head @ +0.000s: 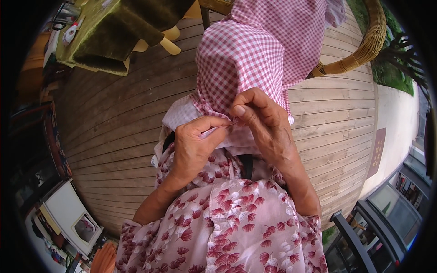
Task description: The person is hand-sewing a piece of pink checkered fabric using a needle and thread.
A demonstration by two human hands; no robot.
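Note:
A pink-and-white gingham cloth (pixel 245 58) lies over my lap and trails away in front of me. My left hand (pixel 193 145) pinches a folded edge of it between thumb and index finger. Right beside those fingertips is my right hand (pixel 264 124), its thumb and bent index finger drawn together. The right hand's lower fingers are close to the cloth's edge. Anything thin between the right fingertips, such as a needle or thread, is too small to make out.
A table under an olive velvet cloth (pixel 102 47) stands at the upper left, with a white-and-red item (pixel 70 34) on it. A wicker chair's curved arm (pixel 358 63) is at the upper right. Wooden decking (pixel 112 112) surrounds me, with a dark metal frame (pixel 355 235) at the lower right.

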